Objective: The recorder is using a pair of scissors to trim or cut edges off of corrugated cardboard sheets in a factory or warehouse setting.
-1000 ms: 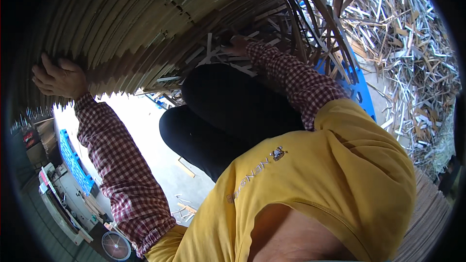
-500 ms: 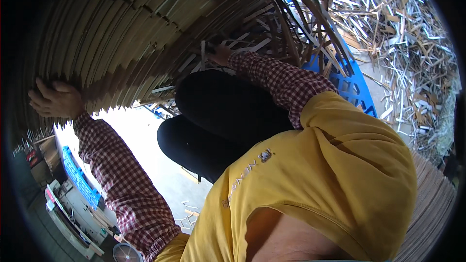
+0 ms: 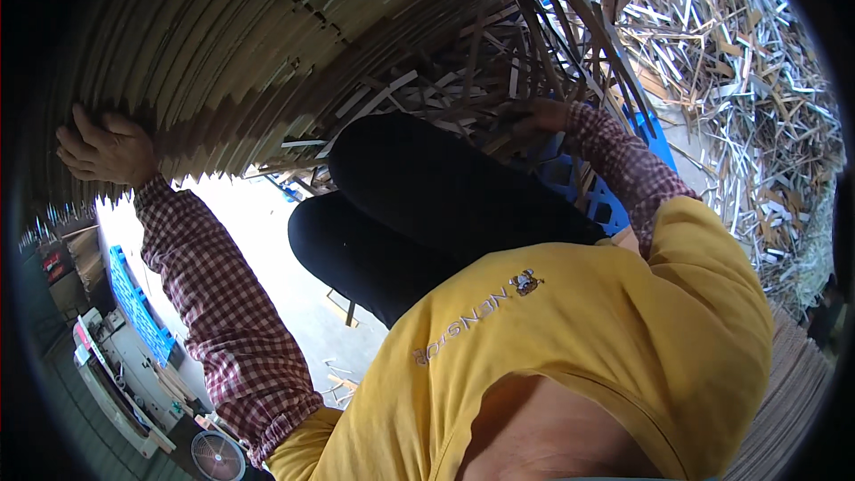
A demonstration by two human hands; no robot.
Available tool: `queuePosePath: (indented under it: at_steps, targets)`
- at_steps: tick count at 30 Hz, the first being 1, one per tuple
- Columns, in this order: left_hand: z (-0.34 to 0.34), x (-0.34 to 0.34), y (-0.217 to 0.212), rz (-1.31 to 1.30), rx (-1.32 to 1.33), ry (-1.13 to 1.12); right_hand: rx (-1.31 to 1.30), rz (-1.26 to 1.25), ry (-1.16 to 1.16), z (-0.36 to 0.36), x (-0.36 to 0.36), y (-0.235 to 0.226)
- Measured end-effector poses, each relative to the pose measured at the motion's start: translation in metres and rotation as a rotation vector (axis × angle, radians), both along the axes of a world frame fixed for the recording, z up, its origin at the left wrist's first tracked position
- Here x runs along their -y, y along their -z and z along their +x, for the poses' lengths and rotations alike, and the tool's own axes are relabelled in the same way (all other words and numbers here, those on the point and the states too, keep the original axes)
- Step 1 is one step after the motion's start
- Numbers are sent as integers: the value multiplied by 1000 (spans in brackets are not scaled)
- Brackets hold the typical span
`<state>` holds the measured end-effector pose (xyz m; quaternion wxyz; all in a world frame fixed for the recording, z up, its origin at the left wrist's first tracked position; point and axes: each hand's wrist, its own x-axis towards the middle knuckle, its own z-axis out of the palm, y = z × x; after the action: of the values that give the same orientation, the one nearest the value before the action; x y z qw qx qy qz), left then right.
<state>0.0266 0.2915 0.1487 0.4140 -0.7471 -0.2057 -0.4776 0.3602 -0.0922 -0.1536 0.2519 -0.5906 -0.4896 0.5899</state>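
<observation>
My left hand (image 3: 107, 150) rests with spread fingers against the edges of a tall stack of brown cardboard sheets (image 3: 232, 62) at the upper left. Among hanging and loose cardboard strips (image 3: 445, 93) at the upper middle is my right hand (image 3: 543, 115), right of my knees. Its fingers look curled in the shadow, and what they hold, if anything, is too dark to make out. Both forearms wear red-and-white checked sleeves.
A blue plastic pallet (image 3: 610, 209) lies beneath the strips. A large heap of cardboard scraps (image 3: 748, 98) covers the right side. More stacked sheets (image 3: 793, 392) stand at the lower right. At the lower left are another blue pallet (image 3: 138, 307) and a fan (image 3: 218, 456).
My right hand has moved right, away from the stack's lower part and over the strips near the blue pallet. My left hand stays against the stack.
</observation>
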Motion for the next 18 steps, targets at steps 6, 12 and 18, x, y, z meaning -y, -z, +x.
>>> queuePosePath:
  at_steps: [6,12,18]
  targets:
    - [19,-1,3,5,17,19,289,-61,92,-40,-137,7]
    - [6,2,3,14,21,-7,345,-134,-56,-70,-205,3]
    - [13,2,1,17,26,2,108,125,316,-82,-199,59]
